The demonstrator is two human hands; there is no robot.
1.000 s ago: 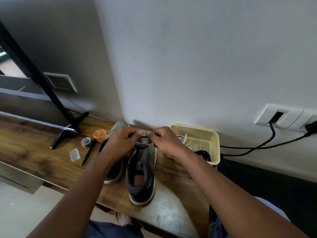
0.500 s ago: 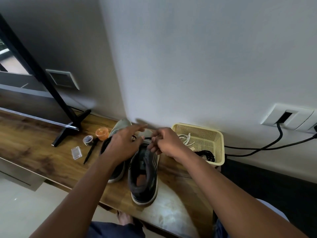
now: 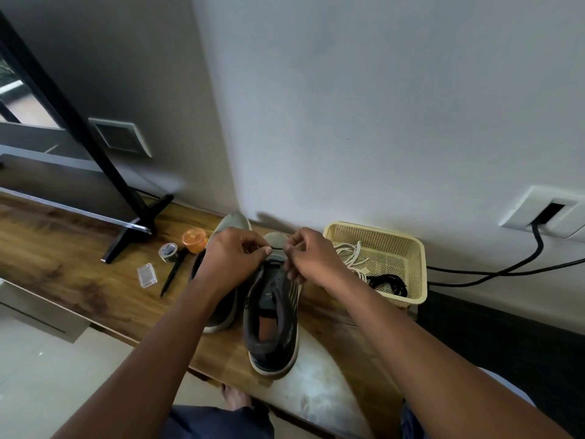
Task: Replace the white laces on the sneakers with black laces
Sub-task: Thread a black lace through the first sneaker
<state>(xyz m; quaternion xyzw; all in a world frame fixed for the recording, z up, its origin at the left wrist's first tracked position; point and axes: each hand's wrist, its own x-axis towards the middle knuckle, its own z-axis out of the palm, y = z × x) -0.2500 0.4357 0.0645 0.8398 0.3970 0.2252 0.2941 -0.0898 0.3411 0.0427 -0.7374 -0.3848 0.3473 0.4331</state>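
Sneakers, two dark grey ones with pale soles, stand side by side on the wooden shelf; the right sneaker lies under both hands, the left sneaker partly under the left hand. Both the left hand and the right hand have curled fingers pinching near the toe, but I cannot tell what they pinch. Just right of the right hand is a cream plastic basket holding white laces and black laces.

Both forearms reach forward and converge. The left hand and right hand sit close together, fingers curled in pinches.
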